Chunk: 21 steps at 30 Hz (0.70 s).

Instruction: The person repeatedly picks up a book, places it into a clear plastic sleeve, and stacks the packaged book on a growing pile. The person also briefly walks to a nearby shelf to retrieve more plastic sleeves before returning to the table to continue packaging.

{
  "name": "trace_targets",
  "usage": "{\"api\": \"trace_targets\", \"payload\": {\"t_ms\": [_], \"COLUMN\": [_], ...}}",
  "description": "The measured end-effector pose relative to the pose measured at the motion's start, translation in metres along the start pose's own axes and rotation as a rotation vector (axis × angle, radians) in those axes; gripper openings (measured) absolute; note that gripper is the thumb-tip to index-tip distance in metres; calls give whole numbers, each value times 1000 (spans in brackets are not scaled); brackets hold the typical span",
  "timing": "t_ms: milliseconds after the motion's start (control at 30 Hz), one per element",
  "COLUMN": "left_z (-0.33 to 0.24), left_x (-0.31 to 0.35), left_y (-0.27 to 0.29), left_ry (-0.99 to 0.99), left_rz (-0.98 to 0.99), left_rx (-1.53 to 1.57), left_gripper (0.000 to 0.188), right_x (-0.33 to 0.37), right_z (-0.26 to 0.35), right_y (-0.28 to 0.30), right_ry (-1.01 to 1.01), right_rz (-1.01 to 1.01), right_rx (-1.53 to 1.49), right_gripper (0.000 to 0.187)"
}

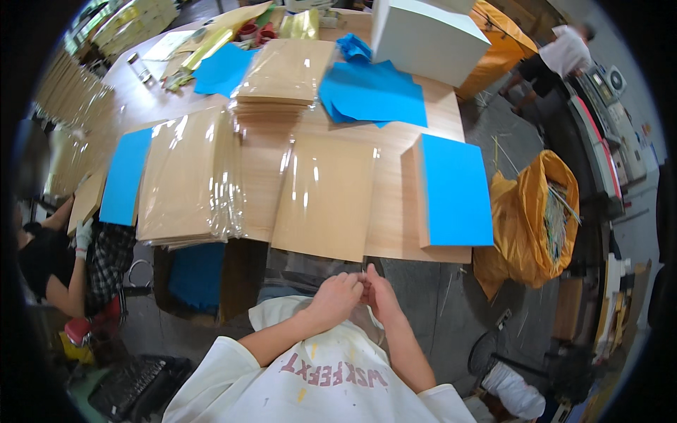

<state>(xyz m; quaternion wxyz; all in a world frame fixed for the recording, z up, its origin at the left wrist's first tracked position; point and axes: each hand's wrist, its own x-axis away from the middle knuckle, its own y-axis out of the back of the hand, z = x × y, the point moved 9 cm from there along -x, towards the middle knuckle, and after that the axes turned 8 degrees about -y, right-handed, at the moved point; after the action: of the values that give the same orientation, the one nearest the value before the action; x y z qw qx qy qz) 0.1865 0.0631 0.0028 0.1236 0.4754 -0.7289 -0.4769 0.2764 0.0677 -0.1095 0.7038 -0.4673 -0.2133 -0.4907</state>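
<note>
Just in front of the table's near edge, my left hand (336, 299) and my right hand (381, 290) meet, fingers curled together. Whatever lies between the fingertips is too small or hidden to make out. Right beyond them, a brown kraft board in a clear plastic sleeve (326, 197) lies at the table edge. To its left is a stack of brown boards in glossy clear sleeves (187, 180), with a blue sheet (127, 176) sticking out beside it. On the right stands a neat block of blue sheets (457, 190).
Farther back are another stack of sleeved boards (285, 67), loose blue paper (377, 92) and a white box (427, 39). An orange sack (511, 222) of scraps stands right of the table (398, 240). A co-worker's gloved hand (84, 236) is at left; another person (564, 53) is far right.
</note>
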Motion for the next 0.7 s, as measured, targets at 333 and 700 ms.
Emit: {"api": "trace_targets", "payload": {"t_ms": [333, 700], "left_z": [195, 154], "left_x": [422, 218], "left_y": [98, 113], "left_ry": [1310, 779], "left_rz": [-919, -496], "left_rx": [901, -76], "left_gripper": [9, 47], "right_x": [-26, 67], "right_z": [36, 70], "right_y": [-7, -37], "right_ry": [155, 1160], "right_rz": [-58, -669], "right_rx": [116, 1493], "right_gripper": [38, 49]}}
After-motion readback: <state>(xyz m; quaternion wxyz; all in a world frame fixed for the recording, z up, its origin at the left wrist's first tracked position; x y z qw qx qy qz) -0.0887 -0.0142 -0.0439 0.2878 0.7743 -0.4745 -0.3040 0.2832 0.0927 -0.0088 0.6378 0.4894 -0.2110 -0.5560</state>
